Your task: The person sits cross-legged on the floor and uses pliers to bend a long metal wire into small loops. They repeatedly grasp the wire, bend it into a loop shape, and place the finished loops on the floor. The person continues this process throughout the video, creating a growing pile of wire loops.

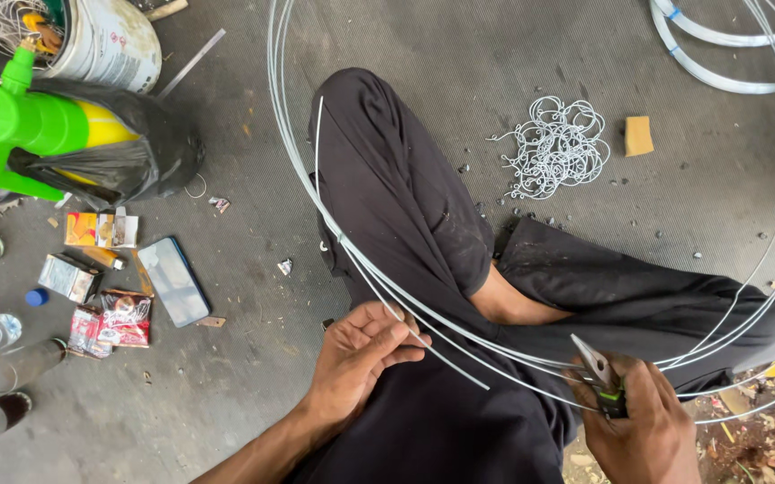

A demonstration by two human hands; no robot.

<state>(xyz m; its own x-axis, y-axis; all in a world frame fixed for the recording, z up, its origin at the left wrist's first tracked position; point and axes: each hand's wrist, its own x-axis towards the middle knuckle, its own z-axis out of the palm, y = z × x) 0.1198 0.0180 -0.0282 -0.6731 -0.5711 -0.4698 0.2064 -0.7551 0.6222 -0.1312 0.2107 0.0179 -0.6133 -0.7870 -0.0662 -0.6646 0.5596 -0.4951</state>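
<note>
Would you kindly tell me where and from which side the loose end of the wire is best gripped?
Probably just behind the free tip of the wire, where the left hand pinches it now. Come from the left: the strand lies almost flat over the lap, the tip points right toward the pliers in the right hand.

Hidden and cut-off parts

The pliers (604, 381) are mostly buried in the right hand (643, 430), itself clipped by the bottom edge; the wire coil (298, 170) is cut off at the top and right edges.
</note>
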